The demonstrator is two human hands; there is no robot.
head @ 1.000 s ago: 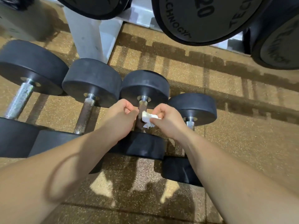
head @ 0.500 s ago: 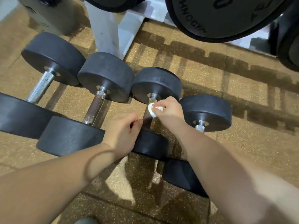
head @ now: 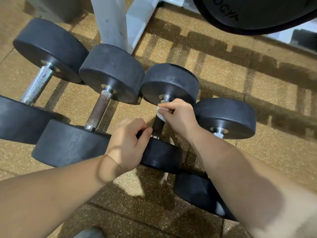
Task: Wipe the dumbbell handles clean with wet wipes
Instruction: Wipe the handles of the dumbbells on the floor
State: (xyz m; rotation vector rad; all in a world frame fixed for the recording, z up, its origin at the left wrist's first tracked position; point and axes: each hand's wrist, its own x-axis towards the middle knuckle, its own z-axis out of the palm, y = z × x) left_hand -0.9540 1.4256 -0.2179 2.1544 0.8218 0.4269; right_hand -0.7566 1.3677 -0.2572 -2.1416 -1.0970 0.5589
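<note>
The soft wipe (head: 160,114) is pinched on the handle (head: 158,125) by the right hand (head: 179,117). The dumbbell (head: 169,81), judged heavy, is gripped by the left hand (head: 130,141).

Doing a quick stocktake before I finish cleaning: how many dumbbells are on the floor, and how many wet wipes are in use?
Dumbbells: 4
Wet wipes, held in the right hand: 1
Total: 5
</note>
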